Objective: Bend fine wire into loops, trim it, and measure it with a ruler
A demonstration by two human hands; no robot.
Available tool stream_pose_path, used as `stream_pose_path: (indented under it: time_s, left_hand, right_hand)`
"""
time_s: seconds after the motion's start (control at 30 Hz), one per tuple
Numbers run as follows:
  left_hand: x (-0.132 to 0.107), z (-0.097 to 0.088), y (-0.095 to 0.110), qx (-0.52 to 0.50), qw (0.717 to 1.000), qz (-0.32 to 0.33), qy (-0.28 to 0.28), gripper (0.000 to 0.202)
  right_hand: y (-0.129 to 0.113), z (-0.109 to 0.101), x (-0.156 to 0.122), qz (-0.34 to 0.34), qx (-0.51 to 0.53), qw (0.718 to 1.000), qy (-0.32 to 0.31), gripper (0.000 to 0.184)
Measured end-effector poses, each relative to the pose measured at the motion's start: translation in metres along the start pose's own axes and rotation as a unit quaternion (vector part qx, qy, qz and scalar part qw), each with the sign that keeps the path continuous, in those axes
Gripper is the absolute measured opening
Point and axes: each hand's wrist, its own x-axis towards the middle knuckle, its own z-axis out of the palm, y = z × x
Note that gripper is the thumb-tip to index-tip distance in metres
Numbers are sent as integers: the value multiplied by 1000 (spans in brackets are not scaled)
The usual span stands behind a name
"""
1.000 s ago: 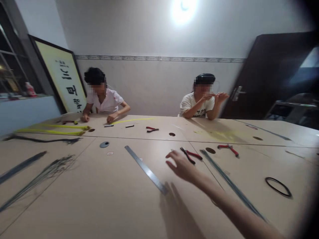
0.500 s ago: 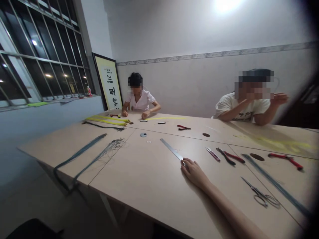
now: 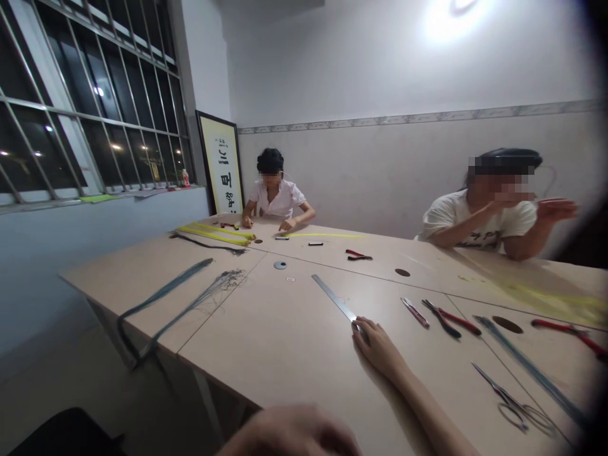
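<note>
My right hand [image 3: 373,342] lies on the table with its fingers over the near end of a steel ruler [image 3: 330,294], which points away to the left. At the bottom edge of the view is my left hand [image 3: 294,430], smeared by motion and partly cut off; its fingers do not show clearly. Right of my right hand lie a small pair of snips [image 3: 415,313] and red-handled pliers [image 3: 451,318]. Metal scissors [image 3: 510,399] rest nearer me, beside a bundle of grey-blue strands [image 3: 527,361].
Two co-workers sit across the table [image 3: 228,373]: one person [image 3: 278,199] at the far left, another [image 3: 475,218] at the right. Grey-blue cord bundles [image 3: 164,291] hang over the left edge. Yellow strips [image 3: 213,234], more pliers [image 3: 358,255] and a round grey disc [image 3: 280,265] lie farther off.
My left hand has come into view at the bottom edge. The camera view has shifted up and to the left; my right hand stays on the ruler.
</note>
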Motion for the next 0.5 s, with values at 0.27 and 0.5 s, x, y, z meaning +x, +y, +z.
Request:
stream_pose_path:
  time_s: [0.27,0.5]
  left_hand:
    - [20,-171,17,59,924,-101,363,30]
    - [3,-283,-4,190,772,-240,556,33]
  right_hand:
    - [1,2,-4,4,24,1000,-5,25]
    - [3,7,-8,16,43,999,-1,26]
